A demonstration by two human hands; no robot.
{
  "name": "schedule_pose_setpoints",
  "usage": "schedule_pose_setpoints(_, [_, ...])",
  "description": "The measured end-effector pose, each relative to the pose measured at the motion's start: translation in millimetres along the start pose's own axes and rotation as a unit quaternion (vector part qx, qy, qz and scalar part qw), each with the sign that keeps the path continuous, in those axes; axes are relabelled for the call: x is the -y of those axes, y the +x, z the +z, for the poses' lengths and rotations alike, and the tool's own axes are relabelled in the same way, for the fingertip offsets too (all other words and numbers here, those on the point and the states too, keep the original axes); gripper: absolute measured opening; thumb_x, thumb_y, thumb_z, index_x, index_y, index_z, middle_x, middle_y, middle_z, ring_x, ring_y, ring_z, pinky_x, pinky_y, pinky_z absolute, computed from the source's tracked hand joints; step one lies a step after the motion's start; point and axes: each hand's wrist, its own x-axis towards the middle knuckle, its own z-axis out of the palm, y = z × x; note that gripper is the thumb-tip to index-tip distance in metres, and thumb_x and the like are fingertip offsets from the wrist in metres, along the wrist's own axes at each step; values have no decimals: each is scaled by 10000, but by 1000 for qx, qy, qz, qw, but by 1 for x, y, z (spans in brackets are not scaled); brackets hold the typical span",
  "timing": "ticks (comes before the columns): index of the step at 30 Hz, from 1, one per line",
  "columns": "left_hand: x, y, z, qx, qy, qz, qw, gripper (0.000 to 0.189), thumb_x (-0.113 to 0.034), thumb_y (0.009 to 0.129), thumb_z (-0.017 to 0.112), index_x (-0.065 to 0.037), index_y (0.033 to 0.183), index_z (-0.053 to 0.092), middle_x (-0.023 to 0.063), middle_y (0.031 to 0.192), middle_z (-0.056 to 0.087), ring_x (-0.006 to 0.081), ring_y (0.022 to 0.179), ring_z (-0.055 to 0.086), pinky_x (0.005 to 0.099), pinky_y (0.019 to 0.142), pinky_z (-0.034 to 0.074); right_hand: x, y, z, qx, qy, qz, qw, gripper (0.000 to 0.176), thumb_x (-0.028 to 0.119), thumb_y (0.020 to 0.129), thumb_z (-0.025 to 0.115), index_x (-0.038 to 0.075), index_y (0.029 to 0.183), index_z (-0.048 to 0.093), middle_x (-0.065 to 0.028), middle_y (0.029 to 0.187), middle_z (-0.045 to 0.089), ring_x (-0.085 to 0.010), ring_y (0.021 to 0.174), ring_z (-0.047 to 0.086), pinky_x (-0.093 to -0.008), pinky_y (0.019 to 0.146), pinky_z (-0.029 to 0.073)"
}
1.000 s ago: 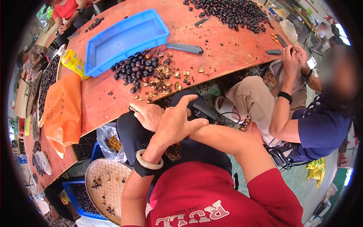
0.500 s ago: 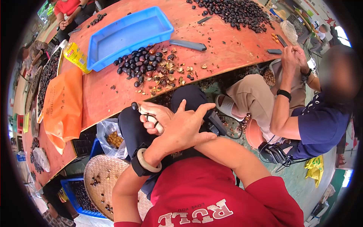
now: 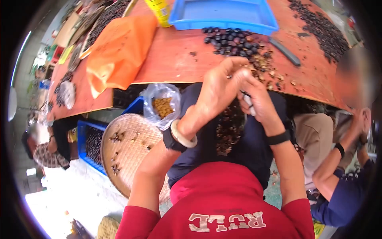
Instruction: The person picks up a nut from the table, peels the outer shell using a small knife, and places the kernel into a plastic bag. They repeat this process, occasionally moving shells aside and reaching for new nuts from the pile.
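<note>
My left hand, with a pale bangle and a black watch at the wrist, reaches over my lap. Its fingers curl together near the table edge; what they hold is hidden. My right hand meets it and is closed on a white-handled tool, whose tip does not show. Just beyond both hands, dark nuts and brown shell pieces lie on the red table.
Behind the nuts stands a blue tray; a grey-handled knife lies beside it. At left are an orange bag, a plastic bag of yellowish nuts and a woven tray. A co-worker sits at right.
The view has swung right. My arms have uncrossed, my left hand has gone from spread to curled, and both hands have moved toward the shells. The dark nut by my right hand no longer shows.
</note>
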Motion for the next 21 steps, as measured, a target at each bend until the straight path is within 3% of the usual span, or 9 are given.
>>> schedule_pose_setpoints(1, [5, 9, -10, -39, -50, -2, 998, 325, -165, 917, 566, 62, 1145, 521, 119, 958, 632, 152, 866, 614, 282, 805, 495, -1, 0, -1, 12, -1, -4, 1000, 336, 228, 920, 513, 58, 1210, 503, 2, 620, 491, -56, 385, 420, -195, 319, 312])
schedule_pose_setpoints(6, [-2, 23, -59, -131, -138, -98, 977, 368, -269, 945, 520, 44, 1138, 528, 105, 908, 632, 185, 849, 639, 287, 784, 507, 0, -5, -1, 36, -6, 4, 999, 463, 224, 923, 512, 60, 1343, 408, -1, 629, 498, -47, 391, 423, -189, 319, 321])
schedule_pose_setpoints(9, [30, 33, -75, -206, 33, 24, 978, 300, -250, 935, 540, 25, 1054, 560, 87, 825, 638, 152, 737, 628, 261, 690, 494, 2, -8, -3, 36, -3, 8, 999, 461, 220, 923, 507, 57, 1342, 408, -1, 641, 503, -43, 398, 424, -187, 322, 325])
schedule_pose_setpoints(10, [36, 34, -76, -205, 34, 26, 978, 300, -250, 935, 540, 25, 1054, 560, 87, 825, 638, 152, 737, 628, 261, 690, 494, 2, -9, -3, 37, -3, 5, 999, 461, 220, 923, 507, 57, 1342, 408, -1, 641, 503, -43, 398, 424, -187, 322, 325])
schedule_pose_setpoints(12, [40, 37, -78, -192, 195, 119, 954, 251, -208, 939, 535, 17, 1044, 570, 81, 781, 637, 141, 691, 621, 250, 655, 493, 0, -9, -5, 41, -12, -1, 999, 465, 219, 924, 502, 56, 1348, 401, -3, 642, 503, -43, 402, 426, -186, 329, 333])
schedule_pose_setpoints(14, [43, 42, -69, -194, 186, 140, 953, 232, -187, 939, 536, 20, 1040, 571, 78, 756, 631, 132, 647, 612, 243, 617, 488, 1, -11, -7, 42, -6, 2, 999, 468, 217, 924, 507, 59, 1351, 397, -7, 650, 509, -44, 405, 428, -185, 336, 340])
schedule_pose_setpoints(18, [44, 52, -34, -245, -19, 122, 962, 273, -257, 949, 518, -14, 1069, 555, 37, 758, 596, 138, 690, 615, 254, 639, 481, 0, -14, -6, 39, -1, 18, 999, 430, 198, 942, 486, 90, 1350, 402, -21, 646, 520, -59, 393, 427, -195, 326, 331])
schedule_pose_setpoints(20, [48, 53, -20, -277, -314, 37, 908, 299, -314, 938, 527, -45, 1068, 545, 21, 766, 565, 142, 688, 593, 284, 680, 487, 0, -14, -7, 46, -8, 11, 999, 433, 201, 943, 485, 79, 1349, 400, -23, 652, 527, -59, 395, 429, -192, 327, 330])
schedule_pose_setpoints(21, [52, 49, -18, -243, -434, -18, 867, 301, -349, 922, 545, -74, 1044, 537, 9, 762, 538, 144, 707, 567, 337, 753, 484, 1, -14, -6, 45, -10, 12, 999, 433, 201, 943, 485, 79, 1349, 400, -23, 652, 527, -59, 395, 429, -192, 327, 330])
